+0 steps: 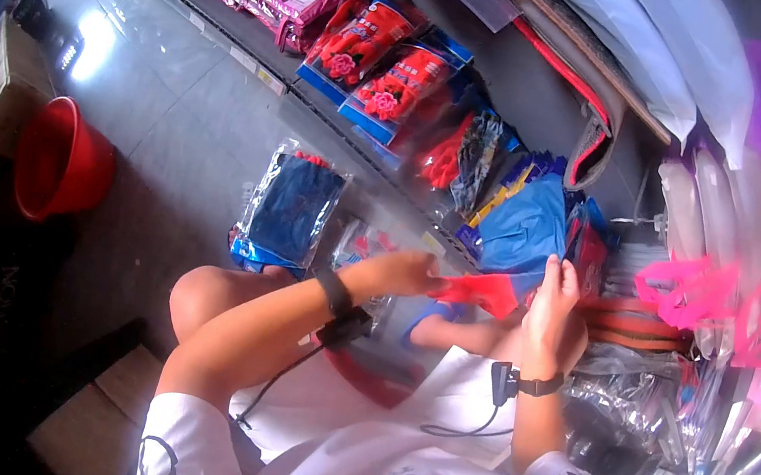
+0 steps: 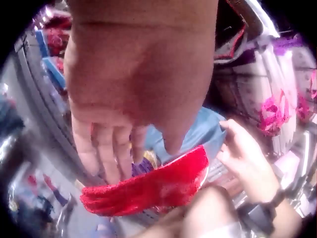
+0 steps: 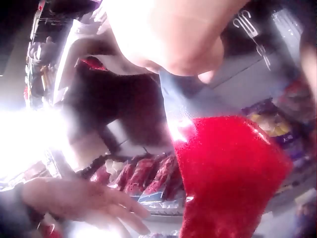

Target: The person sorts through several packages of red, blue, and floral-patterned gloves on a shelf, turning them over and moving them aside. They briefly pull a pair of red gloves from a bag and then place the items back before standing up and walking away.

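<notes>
A glossy, pliable red-and-blue piece (image 1: 489, 294) stretches between the two hands, red toward the left and blue toward the right. My right hand (image 1: 553, 302) pinches its blue part (image 1: 525, 230) between thumb and fingers. In the right wrist view, the red part (image 3: 228, 173) hangs below that hand. My left hand (image 1: 395, 272) is at the red end; its fingers (image 2: 116, 151) are straight and overlap the red edge in the left wrist view. A clear packet with dark blue folded contents (image 1: 293, 208) stands in front of the knees.
Packets with red flowered fronts (image 1: 403, 90) line the low shelf ahead, beside maroon packets (image 1: 304, 3). A red basin (image 1: 61, 162) stands on the grey floor at left. White and pink bags (image 1: 690, 279) hang at right, above stacked clear packets (image 1: 624, 404).
</notes>
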### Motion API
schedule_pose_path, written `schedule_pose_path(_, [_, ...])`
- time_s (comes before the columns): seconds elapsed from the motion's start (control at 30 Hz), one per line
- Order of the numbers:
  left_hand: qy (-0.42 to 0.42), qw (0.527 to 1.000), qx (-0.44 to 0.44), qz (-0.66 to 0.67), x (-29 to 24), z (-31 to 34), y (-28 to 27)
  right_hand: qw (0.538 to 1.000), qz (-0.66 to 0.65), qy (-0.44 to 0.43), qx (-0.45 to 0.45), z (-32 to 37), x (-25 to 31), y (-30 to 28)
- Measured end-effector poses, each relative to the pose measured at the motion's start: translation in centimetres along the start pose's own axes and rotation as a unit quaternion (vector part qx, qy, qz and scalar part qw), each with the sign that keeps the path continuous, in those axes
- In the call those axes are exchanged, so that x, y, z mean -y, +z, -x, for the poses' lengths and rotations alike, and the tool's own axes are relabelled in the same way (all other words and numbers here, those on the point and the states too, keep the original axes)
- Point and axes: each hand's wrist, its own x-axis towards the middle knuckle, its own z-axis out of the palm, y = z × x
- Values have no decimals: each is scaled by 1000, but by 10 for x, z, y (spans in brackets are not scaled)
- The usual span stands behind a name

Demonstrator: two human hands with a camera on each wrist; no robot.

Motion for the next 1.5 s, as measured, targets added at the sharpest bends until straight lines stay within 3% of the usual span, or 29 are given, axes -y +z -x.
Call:
schedule_pose_path(0.03, [50, 996, -19, 65, 28, -11, 29, 1000, 10, -5, 5, 7, 4, 0])
schedule_pose_path(0.13, [-4, 998, 32, 48, -3, 9, 24, 1000, 3, -5, 10, 27, 17, 0])
schedule_pose_path(0.2, [-25, 982, 97, 157, -1, 9, 23, 1000, -24, 2, -18, 39, 26, 3])
schedule_pose_path(0.27, [-70, 955, 142, 251, 1, 11, 20, 990, -136, 8, -37, 42, 18, 2])
schedule_pose_path(0.33, [-136, 919, 165, 332, -12, 21, 14, 972, -226, 26, -51, 46, 15, 0])
schedule_pose_path(0.43, [-212, 809, 204, 509, -20, 22, 12, 959, -277, -56, 28, 52, 18, 6])
schedule_pose_path(0.53, [-124, 709, 139, 681, -42, 26, -3, 938, -336, -64, 57, 75, 44, 24])
schedule_pose_path(0.63, [-40, 762, -12, 647, -37, 15, -11, 929, -341, -100, 100, 81, 41, 30])
schedule_pose_path(0.73, [47, 703, -71, 706, -25, 9, -25, 948, -296, -70, 97, 85, 32, 33])
schedule_pose_path(0.77, [12, 690, -127, 713, -25, 5, -29, 957, -274, -49, 88, 85, 29, 34])
schedule_pose_path(0.87, [-23, 722, -228, 653, -18, -4, -47, 965, -227, 44, 122, 82, 22, 37])
schedule_pose_path(0.9, [-31, 725, -265, 635, -27, -1, -55, 962, -225, 63, 144, 75, -3, 33])
schedule_pose_path(1.0, [1, 754, -273, 597, -29, 3, -72, 913, -117, 272, 280, 63, -17, 26])
schedule_pose_path(1.03, [18, 771, -260, 582, -36, 8, -78, 894, -79, 289, 333, 65, -19, 28])
schedule_pose_path(1.13, [60, 853, -196, 481, -26, 7, -77, 871, 42, 223, 437, 64, -21, 34])
schedule_pose_path(1.27, [109, 933, -144, 311, -15, 8, -58, 972, 60, 96, 207, 59, -16, 47])
schedule_pose_path(1.3, [143, 948, -153, 239, -18, 12, -57, 982, 32, 14, 188, 53, -13, 54])
schedule_pose_path(1.33, [162, 943, -130, 259, -22, 15, -56, 983, 7, -8, 181, 48, -8, 60])
schedule_pose_path(1.43, [207, 942, -56, 257, -34, 23, -62, 978, 23, 62, 196, 43, -9, 62])
schedule_pose_path(1.5, [198, 951, -22, 236, -25, 22, -66, 962, 13, 86, 260, 39, -5, 57])
